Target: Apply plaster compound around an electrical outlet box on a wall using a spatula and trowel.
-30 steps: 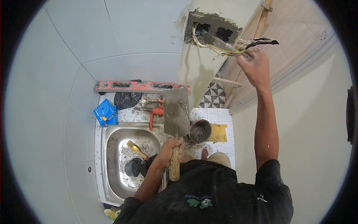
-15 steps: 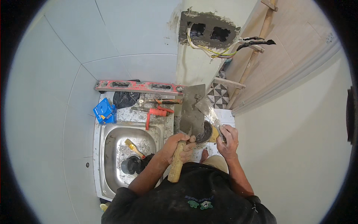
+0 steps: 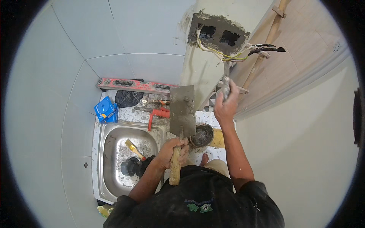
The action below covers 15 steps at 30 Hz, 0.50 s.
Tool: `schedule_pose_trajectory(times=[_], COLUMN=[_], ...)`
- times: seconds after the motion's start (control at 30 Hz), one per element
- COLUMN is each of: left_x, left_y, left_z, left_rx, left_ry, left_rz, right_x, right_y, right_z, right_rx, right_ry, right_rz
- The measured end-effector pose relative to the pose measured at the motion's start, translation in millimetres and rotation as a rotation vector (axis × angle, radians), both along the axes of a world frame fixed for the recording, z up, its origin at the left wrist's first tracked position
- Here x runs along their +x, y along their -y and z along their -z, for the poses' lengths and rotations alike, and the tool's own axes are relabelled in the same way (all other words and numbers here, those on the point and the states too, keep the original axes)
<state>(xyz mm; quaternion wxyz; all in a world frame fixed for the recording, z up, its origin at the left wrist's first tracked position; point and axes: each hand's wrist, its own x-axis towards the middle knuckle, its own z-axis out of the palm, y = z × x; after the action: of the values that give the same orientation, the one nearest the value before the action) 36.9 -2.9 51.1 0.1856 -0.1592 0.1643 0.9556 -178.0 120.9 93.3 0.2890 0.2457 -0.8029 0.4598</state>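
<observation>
My left hand [image 3: 172, 152] is closed around the wooden handle of a broad trowel [image 3: 181, 114], whose grey blade points away from me with some mortar on it. Higher up, my right hand [image 3: 227, 107] grips a putty knife [image 3: 226, 84]. Its blade reaches the lower edge of a grey mortar patch [image 3: 216, 23] on the wall, partly behind loose wires [image 3: 213, 50]; whether it touches the wall I cannot tell. Two dark square openings sit in that patch. Between my arms and below the blades stands a mortar-smeared bucket [image 3: 202, 135].
To the left is a steel sink [image 3: 108, 167] holding a paintbrush [image 3: 135, 149] and a dark pipe fitting [image 3: 131, 167]. Behind it lie a red spirit level [image 3: 133, 86], a red-handled tool [image 3: 157, 114] and a blue packet [image 3: 106, 110]. A wooden ladder-like frame [image 3: 272, 32] leans at the right.
My right hand has lifted the putty knife off the trowel blade and up to the wall patch. The trowel has shifted left, uncovering more of the bucket.
</observation>
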Motion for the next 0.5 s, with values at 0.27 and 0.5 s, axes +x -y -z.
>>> schedule_pose_trajectory(times=[0.27, 0.5], left_x=[18.0, 21.5], left_y=[15.5, 24.8], left_z=[3.6, 11.2], left_rx=[-0.004, -0.075], left_ry=[-0.014, 0.014], left_rz=[-0.070, -0.125], right_x=[-41.9, -50.6], right_y=[56.3, 78.4], right_z=[-10.6, -6.4], right_rx=[0.089, 0.038], right_ry=[-0.114, -0.135], right_rz=[-0.139, -0.037])
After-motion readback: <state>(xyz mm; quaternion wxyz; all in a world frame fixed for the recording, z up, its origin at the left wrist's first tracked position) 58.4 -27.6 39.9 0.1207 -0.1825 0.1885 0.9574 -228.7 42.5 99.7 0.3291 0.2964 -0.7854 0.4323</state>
